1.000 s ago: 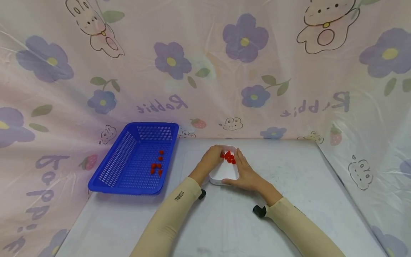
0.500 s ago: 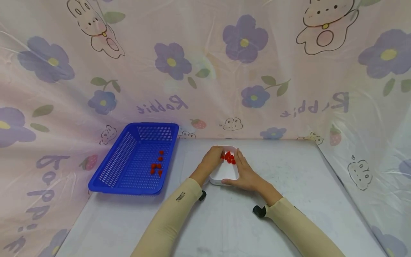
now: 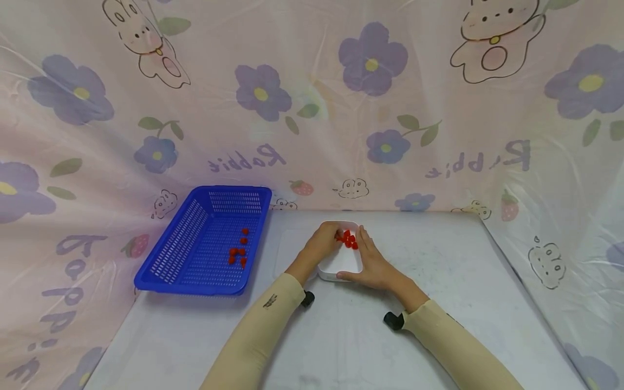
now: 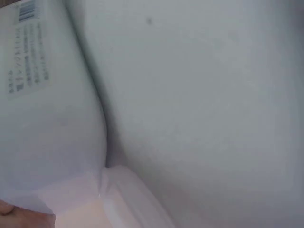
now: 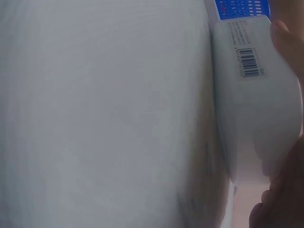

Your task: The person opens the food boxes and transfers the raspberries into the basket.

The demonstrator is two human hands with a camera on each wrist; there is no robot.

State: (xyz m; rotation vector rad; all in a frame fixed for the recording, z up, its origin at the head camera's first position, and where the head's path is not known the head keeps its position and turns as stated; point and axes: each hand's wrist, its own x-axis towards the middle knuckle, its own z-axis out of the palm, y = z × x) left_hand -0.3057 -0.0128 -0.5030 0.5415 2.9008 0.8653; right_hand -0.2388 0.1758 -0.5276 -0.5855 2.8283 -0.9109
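A white plastic box [image 3: 340, 262] stands on the table with several small red berry-like pieces [image 3: 352, 239] at its far end. My left hand [image 3: 322, 241] reaches over the box's left wall, its curled fingertips pinching a small red piece inside. From the right, my right hand [image 3: 374, 266] grips the box, thumb at the near corner and fingers along the right wall. In the right wrist view the box [image 5: 259, 109] shows a barcode label, with my right hand [image 5: 282, 199] around its side. The left wrist view shows the box's wall [image 4: 52, 128] up close.
A blue perforated basket [image 3: 195, 284] on the left holds several more red pieces [image 3: 236, 252] toward its right side. Just left of the box lies a faint, clear flat outline [image 3: 286, 244] on the white table [image 3: 351, 336]. A printed curtain [image 3: 312, 162] hangs behind.
My left fingertips have shifted slightly to the right within the box, along with the red piece at them. The right hand, box and basket stay where they were.
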